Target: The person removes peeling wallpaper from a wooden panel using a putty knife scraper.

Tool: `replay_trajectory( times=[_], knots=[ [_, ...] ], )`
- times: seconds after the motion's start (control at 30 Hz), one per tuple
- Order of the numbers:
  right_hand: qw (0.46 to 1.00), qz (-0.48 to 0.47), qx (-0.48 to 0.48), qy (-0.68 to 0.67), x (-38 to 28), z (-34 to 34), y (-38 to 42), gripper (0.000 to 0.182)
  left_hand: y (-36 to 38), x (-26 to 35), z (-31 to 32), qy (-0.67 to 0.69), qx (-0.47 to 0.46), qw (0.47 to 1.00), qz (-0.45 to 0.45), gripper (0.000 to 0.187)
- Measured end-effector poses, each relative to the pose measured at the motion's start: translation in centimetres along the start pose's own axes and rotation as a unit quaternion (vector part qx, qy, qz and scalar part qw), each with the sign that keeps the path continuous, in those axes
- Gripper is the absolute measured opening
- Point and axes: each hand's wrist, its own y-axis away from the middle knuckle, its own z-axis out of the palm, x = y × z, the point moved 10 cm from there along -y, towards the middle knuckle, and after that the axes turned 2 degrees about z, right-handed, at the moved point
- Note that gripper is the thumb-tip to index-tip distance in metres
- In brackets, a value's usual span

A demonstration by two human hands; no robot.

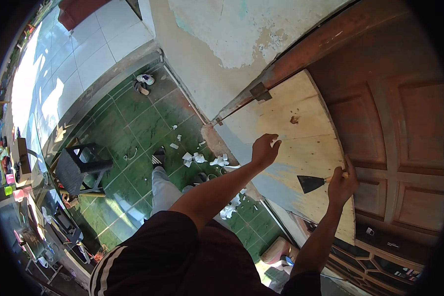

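Note:
My right hand [342, 186] is wrapped round the wooden handle of a putty knife, whose dark, wide blade [311, 184] points left across a plywood panel [311, 148]. Bare wood shows over much of this panel, with pale blue-grey paint along its left and lower parts and a dark knot near the top. My left hand [266, 150] is held over the panel's left side, fingers curled in; a small pale spot shows at the fingertips, and I cannot tell what it is. A metal hinge [260, 92] sits at the panel's upper edge.
White scraps [195, 158] litter the green tiled floor [133, 128] beside my feet. A dark plastic stool [81, 167] stands to the left, and shoes [143, 84] lie by the step. Brown panelled wood [375, 123] rises behind the panel; the wall [207, 39] above has peeling paint.

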Motion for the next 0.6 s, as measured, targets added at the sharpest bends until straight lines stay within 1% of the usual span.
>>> replay_trajectory(
  times=[0.07,0.1,0.17,0.2,0.27,0.37,0.5,0.6],
  knots=[
    [0.999,0.019,-0.011,0.033,-0.7,0.6,0.3,0.041,0.1,0.7,0.9,0.041,0.040,0.998,0.004,0.030],
    [0.999,-0.001,0.014,0.032,-0.7,0.5,0.5,0.039,0.2,0.4,1.5,0.076,0.054,0.995,-0.017,0.032],
    [0.996,-0.044,0.069,0.026,-0.4,0.7,0.8,0.036,0.3,-0.2,2.4,0.111,0.100,0.987,-0.066,0.030],
    [0.998,-0.010,0.062,0.023,0.1,0.9,1.1,0.035,0.9,-0.5,2.5,0.126,0.122,0.980,-0.093,0.029],
    [0.997,0.057,0.055,0.014,0.2,1.0,1.3,0.032,1.3,-0.4,2.7,0.163,0.150,0.969,-0.107,0.027],
    [0.997,0.050,0.064,0.014,-0.1,1.1,1.7,0.032,1.9,-0.1,3.0,0.189,0.182,0.958,-0.119,0.025],
    [0.997,0.022,0.076,0.010,0.3,1.2,1.9,0.033,2.2,0.1,2.9,0.187,0.203,0.953,-0.123,0.025],
    [0.997,0.012,0.079,0.006,0.1,1.1,2.0,0.033,2.2,0.6,2.7,0.179,0.212,0.955,-0.109,0.026]
  ],
)
